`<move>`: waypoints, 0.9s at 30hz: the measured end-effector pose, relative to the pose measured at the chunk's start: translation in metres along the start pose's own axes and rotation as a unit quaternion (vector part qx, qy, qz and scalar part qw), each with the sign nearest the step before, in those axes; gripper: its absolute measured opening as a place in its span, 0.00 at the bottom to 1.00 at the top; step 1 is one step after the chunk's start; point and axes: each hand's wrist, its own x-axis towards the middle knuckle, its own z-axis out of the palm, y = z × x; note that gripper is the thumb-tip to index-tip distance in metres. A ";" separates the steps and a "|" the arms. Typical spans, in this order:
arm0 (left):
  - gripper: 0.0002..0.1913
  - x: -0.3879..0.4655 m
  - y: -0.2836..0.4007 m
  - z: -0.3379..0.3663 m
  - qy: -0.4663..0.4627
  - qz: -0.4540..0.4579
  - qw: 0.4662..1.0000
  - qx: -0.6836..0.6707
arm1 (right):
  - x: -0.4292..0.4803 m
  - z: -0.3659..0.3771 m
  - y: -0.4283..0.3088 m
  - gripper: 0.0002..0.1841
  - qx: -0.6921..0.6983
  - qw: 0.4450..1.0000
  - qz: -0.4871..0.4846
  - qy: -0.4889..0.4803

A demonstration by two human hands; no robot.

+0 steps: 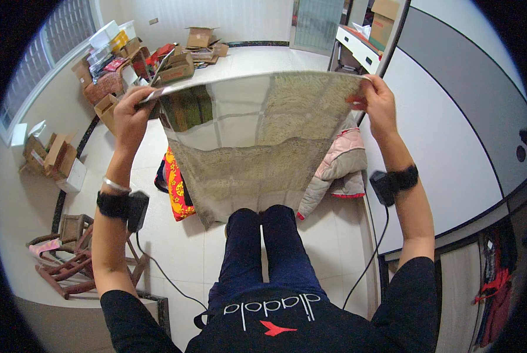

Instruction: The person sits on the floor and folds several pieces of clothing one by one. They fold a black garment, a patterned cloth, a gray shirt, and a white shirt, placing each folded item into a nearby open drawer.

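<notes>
A thin patterned cloth (245,159) in beige, grey and olive is stretched out between my two hands. My left hand (133,108) pinches its upper left corner, and my right hand (378,103) grips the upper right corner. The upper edge is pulled nearly taut, bowing slightly. From there the cloth hangs down before my knees, its lower left corner near the floor. Behind it, partly hidden, a red and yellow fabric (177,189) shows on the left. A pink and grey quilted jacket (343,163) shows on the right.
Cardboard boxes (175,68) and a loaded wicker piece (106,86) stand at the far left. More cartons (53,152) line the left wall. A wooden chair (75,260) is near my left elbow. White wardrobe panels (431,132) rise at right. Cables (170,278) hang from both forearm bands.
</notes>
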 end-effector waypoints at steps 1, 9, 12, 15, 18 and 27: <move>0.10 -0.006 0.009 -0.004 -0.006 0.017 0.999 -0.039 | -0.012 -0.007 -0.010 0.10 -0.040 0.999 -0.006 -0.001; 0.15 -0.155 0.101 -0.078 -0.352 -0.320 0.803 -0.359 | -0.165 -0.089 -0.082 0.07 -0.046 0.912 0.234 -0.335; 0.16 -0.195 0.107 -0.083 -0.544 -0.415 0.685 -0.250 | -0.209 -0.089 -0.052 0.06 0.056 0.804 0.234 -0.543; 0.19 -0.237 0.101 -0.085 -0.609 -0.480 0.559 -0.293 | -0.266 -0.090 -0.016 0.08 0.214 0.660 0.470 -0.545; 0.23 -0.305 0.084 -0.055 -0.637 -0.512 0.495 -0.296 | -0.319 -0.077 0.035 0.12 0.184 0.633 0.586 -0.472; 0.28 -0.384 -0.031 0.002 -0.619 -0.491 0.610 -0.060 | -0.318 -0.044 0.137 0.11 -0.110 0.686 0.317 -0.646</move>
